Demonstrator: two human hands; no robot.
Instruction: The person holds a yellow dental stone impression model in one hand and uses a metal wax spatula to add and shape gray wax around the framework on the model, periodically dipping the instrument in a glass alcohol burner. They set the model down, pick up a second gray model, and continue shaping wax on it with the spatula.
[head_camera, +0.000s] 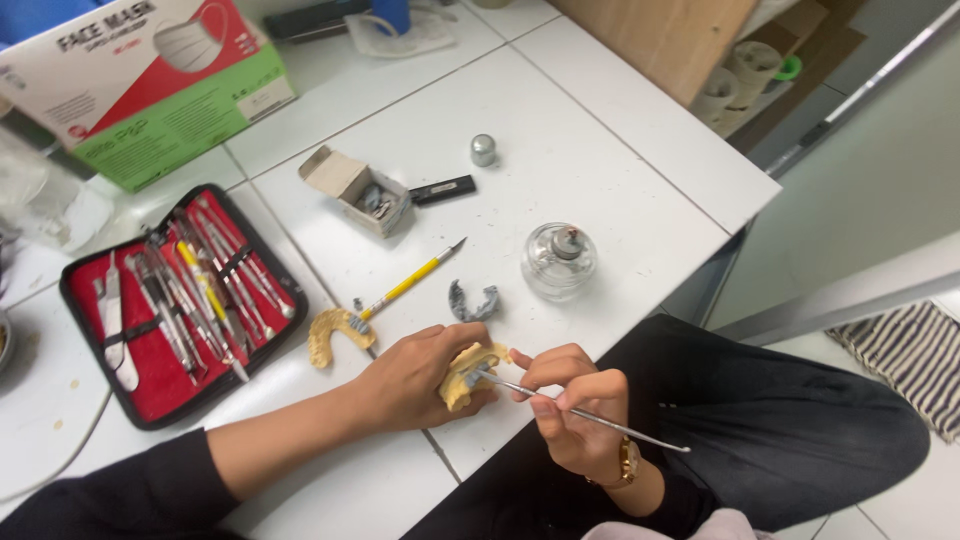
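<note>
My left hand (410, 380) grips a yellow plaster dental cast (472, 368) over the near edge of the white tiled counter (560, 160). My right hand (575, 410) holds a thin metal instrument (590, 415) like a pen, its tip touching the cast. A second yellow cast (335, 335) lies on the counter just left of my left hand. A yellow-handled tool (410, 283) rests beside it, and a small grey arch-shaped piece (472, 302) lies right above my hands.
An open red-lined case of metal instruments (180, 300) lies at the left. A glass spirit burner (560, 262), a small open cardboard box (358, 190), a black stick (442, 189) and a metal cap (484, 150) sit further back. A red-and-green carton (150, 90) stands far left.
</note>
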